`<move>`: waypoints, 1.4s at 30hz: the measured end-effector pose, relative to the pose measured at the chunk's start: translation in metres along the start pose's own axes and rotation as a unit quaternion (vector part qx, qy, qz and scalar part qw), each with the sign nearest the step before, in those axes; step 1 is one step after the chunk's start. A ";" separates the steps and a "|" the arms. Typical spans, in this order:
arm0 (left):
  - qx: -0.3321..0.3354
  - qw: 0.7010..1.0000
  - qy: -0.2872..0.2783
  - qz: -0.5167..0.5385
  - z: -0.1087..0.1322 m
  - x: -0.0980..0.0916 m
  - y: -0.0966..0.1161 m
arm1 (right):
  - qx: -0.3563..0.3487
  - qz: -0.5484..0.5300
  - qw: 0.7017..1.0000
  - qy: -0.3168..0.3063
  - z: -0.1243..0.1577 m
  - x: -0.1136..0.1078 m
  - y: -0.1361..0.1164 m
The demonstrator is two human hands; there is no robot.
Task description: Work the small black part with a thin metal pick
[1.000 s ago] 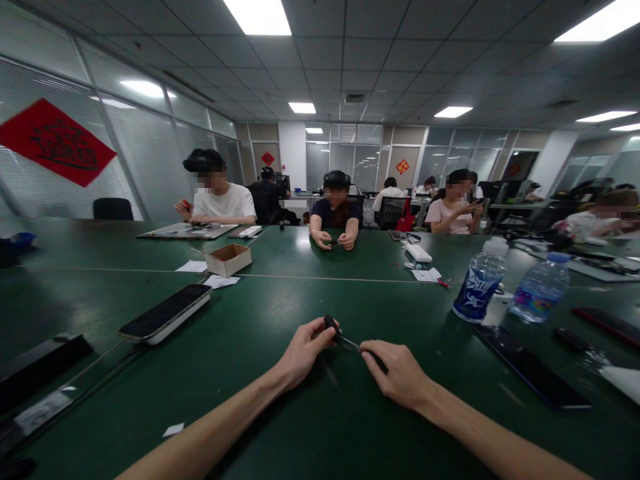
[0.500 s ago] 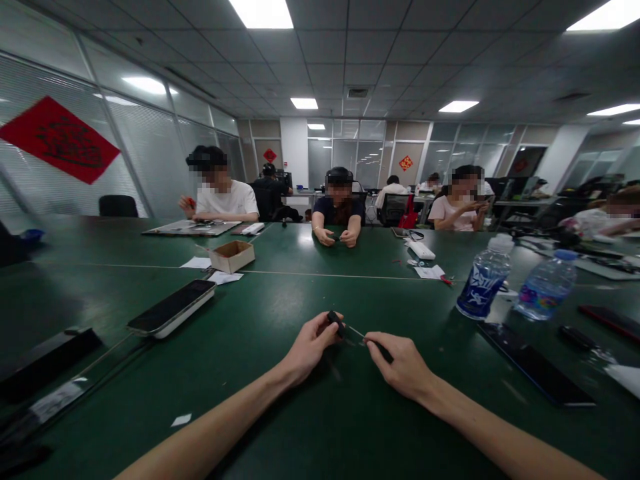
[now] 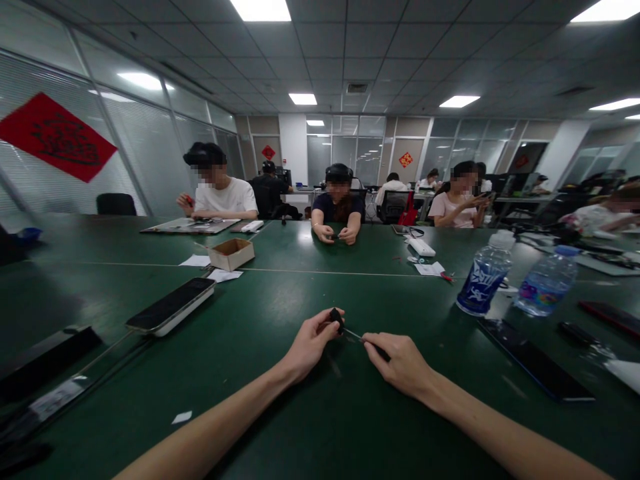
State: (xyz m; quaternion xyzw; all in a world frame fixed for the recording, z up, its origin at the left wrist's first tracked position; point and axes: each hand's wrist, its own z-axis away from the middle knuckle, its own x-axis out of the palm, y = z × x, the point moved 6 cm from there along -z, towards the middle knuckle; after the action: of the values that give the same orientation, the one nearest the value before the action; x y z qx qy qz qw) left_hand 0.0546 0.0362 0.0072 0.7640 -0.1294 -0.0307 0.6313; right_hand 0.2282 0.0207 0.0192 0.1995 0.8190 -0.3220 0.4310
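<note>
My left hand [image 3: 309, 343] is closed in a pinch on a small black part [image 3: 336, 319], held a little above the green table [image 3: 280, 400]. My right hand [image 3: 400, 363] is closed around a thin tool [image 3: 354, 335] whose metal tip reaches the black part. Both hands sit close together near the middle of the table, forearms stretched out from the bottom edge.
A phone on a white case [image 3: 170, 305] lies to the left, a small cardboard box [image 3: 231, 253] behind it. Two water bottles [image 3: 486, 273] [image 3: 547, 280] and a dark phone [image 3: 535, 369] stand to the right. Several people sit along the far side.
My two hands stay together on the part and tool, shifted only slightly. The view has tilted a little.
</note>
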 end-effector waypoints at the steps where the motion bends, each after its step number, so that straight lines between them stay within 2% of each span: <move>1: 0.001 1.000 -0.003 -0.007 0.000 0.000 0.001 | 0.000 0.002 1.000 -0.001 0.000 0.001 0.000; 12: -0.003 0.999 0.003 0.042 -0.002 -0.001 -0.004 | -0.014 -0.014 1.000 -0.010 0.003 0.002 0.002; 17: -0.021 0.997 -0.079 0.000 0.001 0.013 -0.003 | -0.009 -0.040 0.999 0.024 -0.002 -0.002 0.000; 22: -0.044 0.995 -0.022 0.084 -0.002 0.004 -0.010 | 0.000 -0.048 0.998 0.031 -0.002 -0.005 -0.002; 25: -0.071 0.990 -0.013 0.118 -0.003 0.001 -0.018 | 0.001 -0.047 0.998 0.037 -0.002 -0.004 -0.001; 32: -0.034 0.999 -0.001 0.032 -0.005 -0.001 -0.015 | 0.011 -0.055 0.998 0.032 -0.002 -0.002 0.003; 42: -0.052 0.996 -0.049 -0.043 -0.001 0.011 -0.004 | 0.027 -0.063 0.996 0.056 -0.001 -0.011 -0.002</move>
State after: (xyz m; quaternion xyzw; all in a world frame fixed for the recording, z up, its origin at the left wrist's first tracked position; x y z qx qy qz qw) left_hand 0.0662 0.0354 0.0051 0.7328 -0.1253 -0.1024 0.6610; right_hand 0.2325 0.0190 0.0294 0.1768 0.8439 -0.3583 0.3579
